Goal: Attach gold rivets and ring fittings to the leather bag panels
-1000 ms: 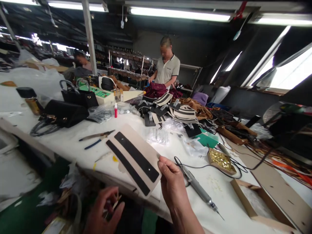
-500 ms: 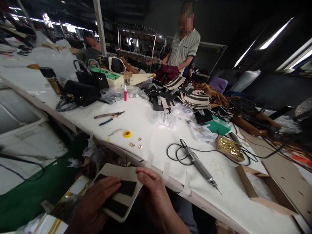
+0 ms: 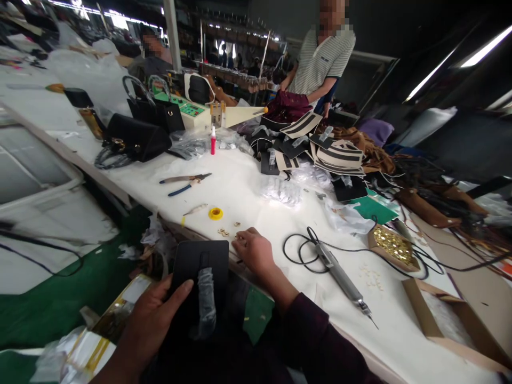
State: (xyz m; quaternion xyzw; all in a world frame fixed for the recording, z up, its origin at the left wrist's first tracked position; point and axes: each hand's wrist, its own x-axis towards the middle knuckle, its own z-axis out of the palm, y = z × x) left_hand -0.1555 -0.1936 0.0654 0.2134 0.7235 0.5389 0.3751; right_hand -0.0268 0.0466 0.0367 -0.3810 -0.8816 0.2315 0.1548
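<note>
My left hand [image 3: 150, 314] grips a flat bag panel [image 3: 184, 272] by its lower left side, thumb on the black face. Down that face runs a strip wrapped in clear plastic [image 3: 207, 304]. At the table's near edge, my right hand [image 3: 254, 253] has its fingertips pinched together at a small gold fitting, mostly covered by them. Several small gold fittings [image 3: 224, 232] lie just left of those fingers. A yellow ring-shaped roll [image 3: 215, 213] and a thin pointed tool [image 3: 195, 209] lie beyond them.
A corded electric screwdriver [image 3: 340, 274] lies on the white table, right of my hand. Further right are a box of gold parts [image 3: 390, 245] and an open cardboard box [image 3: 440, 314]. Pliers [image 3: 186, 181] lie left. Striped panels [image 3: 338, 157] are piled before a standing co-worker [image 3: 320, 58].
The panel has turned from its cream, striped face to its black face and stands more upright. My right hand has left it and reached forward to the gold fittings. The view has shifted slightly.
</note>
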